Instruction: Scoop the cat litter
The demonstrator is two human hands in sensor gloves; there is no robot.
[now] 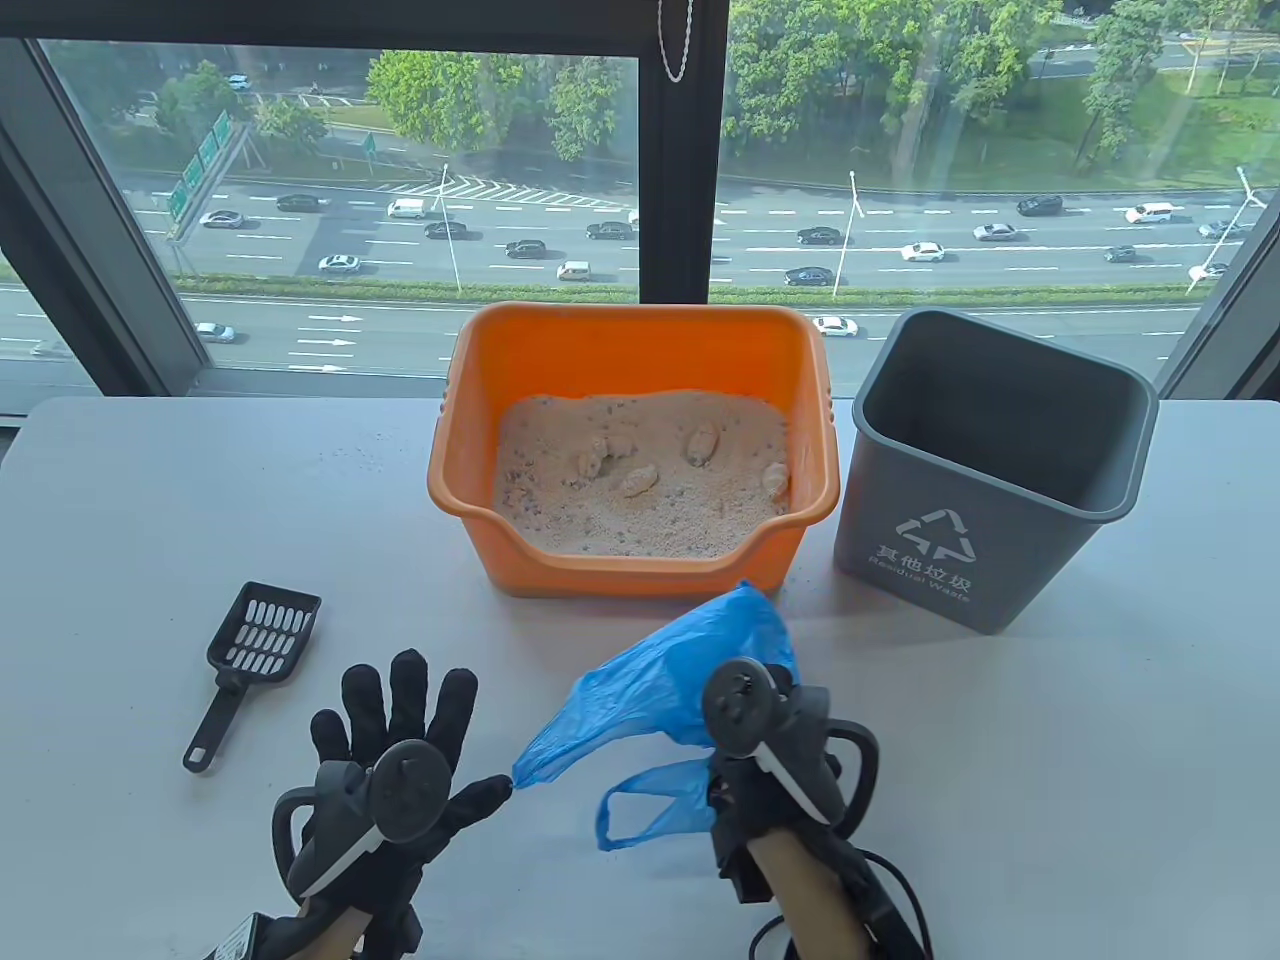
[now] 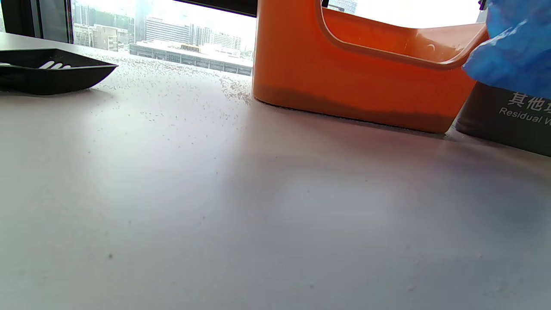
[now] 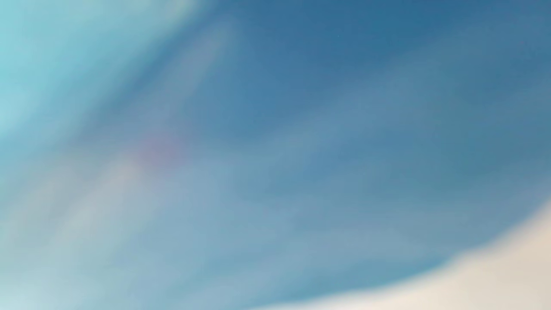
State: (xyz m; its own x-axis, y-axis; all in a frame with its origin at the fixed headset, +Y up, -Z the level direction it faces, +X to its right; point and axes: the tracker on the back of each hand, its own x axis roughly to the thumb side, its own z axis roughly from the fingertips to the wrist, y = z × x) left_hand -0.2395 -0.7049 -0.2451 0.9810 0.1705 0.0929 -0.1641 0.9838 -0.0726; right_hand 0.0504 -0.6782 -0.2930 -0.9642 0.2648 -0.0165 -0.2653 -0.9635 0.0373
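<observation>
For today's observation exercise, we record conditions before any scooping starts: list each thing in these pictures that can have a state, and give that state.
Orange litter box: open-topped, holds litter with clumps.
Litter clumps: lying in the litter, unscooped.
Black litter scoop: flat on the table, untouched.
Grey bin: upright, open, no liner.
Blue plastic bag: crumpled, held between both hands.
Left hand: fingers spread, thumb touching the bag's corner.
Right hand: grips the bag.

A: Is anything readable showing?
B: Only the grey plastic waste bin (image 1: pixel 985 470) is carrying print: a white triangular recycling sign, the Chinese characters 其他垃圾 and "Residual Waste" below them.
A: And from the left wrist?
B: The bin (image 2: pixel 508 125) is showing just "其他" and "Residual".
</observation>
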